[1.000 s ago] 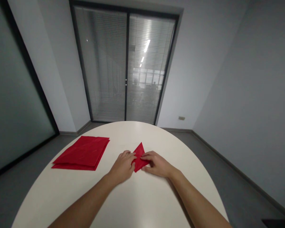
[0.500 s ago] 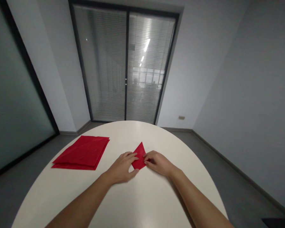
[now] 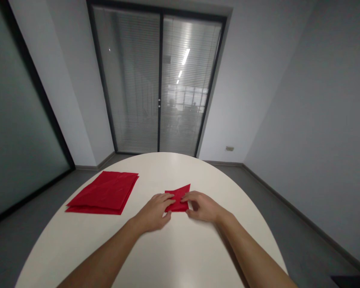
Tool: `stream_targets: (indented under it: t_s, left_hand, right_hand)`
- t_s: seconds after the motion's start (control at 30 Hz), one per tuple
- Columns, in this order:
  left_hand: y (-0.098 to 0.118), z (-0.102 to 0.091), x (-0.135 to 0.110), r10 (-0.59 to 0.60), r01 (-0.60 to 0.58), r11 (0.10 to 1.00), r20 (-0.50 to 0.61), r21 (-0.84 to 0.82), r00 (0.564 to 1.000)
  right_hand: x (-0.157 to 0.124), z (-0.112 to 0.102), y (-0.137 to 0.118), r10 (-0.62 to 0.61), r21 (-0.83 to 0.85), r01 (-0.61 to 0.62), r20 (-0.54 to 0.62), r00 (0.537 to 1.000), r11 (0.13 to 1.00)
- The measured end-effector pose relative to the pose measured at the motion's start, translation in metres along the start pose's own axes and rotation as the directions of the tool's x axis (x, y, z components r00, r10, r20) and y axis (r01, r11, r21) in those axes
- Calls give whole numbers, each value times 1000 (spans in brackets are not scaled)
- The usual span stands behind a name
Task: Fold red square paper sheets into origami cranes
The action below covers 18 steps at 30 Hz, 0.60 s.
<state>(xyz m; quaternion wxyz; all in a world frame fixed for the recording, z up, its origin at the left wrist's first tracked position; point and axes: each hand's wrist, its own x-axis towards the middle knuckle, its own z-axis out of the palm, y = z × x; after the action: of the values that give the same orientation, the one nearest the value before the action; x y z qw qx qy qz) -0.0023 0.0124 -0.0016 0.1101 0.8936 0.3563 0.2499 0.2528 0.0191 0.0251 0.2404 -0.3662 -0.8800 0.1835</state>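
Both hands are working at the middle of the round white worktop (image 3: 174, 248), meeting over a small folded red napkin (image 3: 178, 195) that is lying flat, its far right corner sticking out beyond the fingers. The left hand (image 3: 154, 210) is covering the napkin's left end, fingertips lying on top and the thumb tucking in at the near edge. The grip there is looking closed lightly on the paper. The right hand (image 3: 202, 207) is mirroring it on the right end, index finger pressing on top and thumb curling at the near edge, so that grip is also reading as pinched on the napkin rather than spread apart. A stack of flat red napkins (image 3: 103, 193) is sitting well apart to the left, nobody touching it. Beyond the worktop, a glass door with blinds (image 3: 159, 80) is showing a dim room behind.

Risks, as a judgement: the paper is looking thin and the worktop smooth, so uneven pressure from one hand could be sliding the piece sideways and skewing the edges. Too tight a pinch at the near edge could be tearing or crumpling a layer. Letting go on one side alone could be letting the fold spring open.
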Motion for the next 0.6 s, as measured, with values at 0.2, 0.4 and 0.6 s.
stream_targets:
  t_s: [0.2, 0.4, 0.6]
  left_hand:
    - [2, 0, 2, -5, 4, 1000, -28, -11, 1000]
    - [3, 1, 7, -23, 23, 1000, -78, -1, 997]
    - [2, 1, 7, -66, 62, 997, -71, -50, 995]
  right_hand:
    - [3, -1, -3, 34, -41, -34, -17, 999, 999]
    - [3, -3, -5, 78, -52, -80, -26, 997, 995]
    - [1, -7, -2, 30, -52, -31, -21, 999, 998]
